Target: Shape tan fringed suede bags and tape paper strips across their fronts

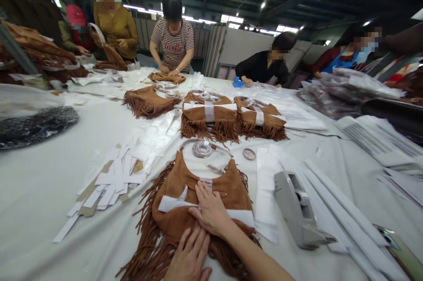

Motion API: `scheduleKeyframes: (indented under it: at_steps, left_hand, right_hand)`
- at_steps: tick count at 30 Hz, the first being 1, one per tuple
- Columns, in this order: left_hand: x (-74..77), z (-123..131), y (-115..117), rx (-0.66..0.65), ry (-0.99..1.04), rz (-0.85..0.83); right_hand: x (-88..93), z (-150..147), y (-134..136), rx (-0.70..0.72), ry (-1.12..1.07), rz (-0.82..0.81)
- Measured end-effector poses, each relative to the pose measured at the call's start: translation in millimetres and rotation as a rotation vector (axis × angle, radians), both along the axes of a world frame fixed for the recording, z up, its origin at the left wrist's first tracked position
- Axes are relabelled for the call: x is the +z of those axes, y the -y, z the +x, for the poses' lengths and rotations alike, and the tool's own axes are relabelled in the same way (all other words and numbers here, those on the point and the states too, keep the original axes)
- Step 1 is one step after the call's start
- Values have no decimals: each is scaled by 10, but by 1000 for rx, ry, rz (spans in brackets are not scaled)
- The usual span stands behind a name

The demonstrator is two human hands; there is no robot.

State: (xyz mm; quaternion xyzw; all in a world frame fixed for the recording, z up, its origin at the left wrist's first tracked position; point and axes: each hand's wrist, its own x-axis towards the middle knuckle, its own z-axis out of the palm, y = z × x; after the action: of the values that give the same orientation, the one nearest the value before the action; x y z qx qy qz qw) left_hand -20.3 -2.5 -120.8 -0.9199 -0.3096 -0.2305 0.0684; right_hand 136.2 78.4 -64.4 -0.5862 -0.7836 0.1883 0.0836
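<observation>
A brown suede fringed bag point(185, 184) lies flat on the white table point(49, 184) in front of me. A white paper band point(172, 204) crosses its middle, and a wrapped chain handle point(202, 149) curls above it. My right hand point(211, 210) rests flat on the band at the bag's centre, fingers stretched out. My left hand point(190, 256) lies flat on the bag's lower fringe, fingers spread. Neither hand holds anything.
A grey tape dispenser point(297, 210) stands right of the bag beside long white paper strips point(340, 210). Loose paper scraps point(112, 179) lie to the left. Banded brown bags point(209, 118) sit farther back. Several people work at the table's far side.
</observation>
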Motion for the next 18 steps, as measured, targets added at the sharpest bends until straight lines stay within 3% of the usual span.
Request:
scheduleKeyframes:
  at_steps: [3, 6, 8, 12, 14, 16, 18]
  left_hand:
    - [-19, -37, 30, -17, 5, 2]
    - [5, -99, 1, -82, 111, -10]
    - [128, -119, -133, -108, 194, -79]
    - [568, -4, -797, 46, 248, -298]
    - [736, 119, -1231, 137, 134, -372]
    - [800, 238, -1613, 126, -96, -480]
    - [766, 321, -1890, 63, -235, -563]
  right_hand:
    - [68, 79, 84, -121, -269, 94]
    - [121, 263, 380, -417, -522, 220]
    - [130, 419, 657, -612, -583, 252]
    - [141, 702, 1136, -826, -520, 327]
    - [159, 809, 1269, -871, -481, 376]
    - [157, 894, 1356, -902, -466, 375]
    - [102, 952, 1437, -947, -456, 361]
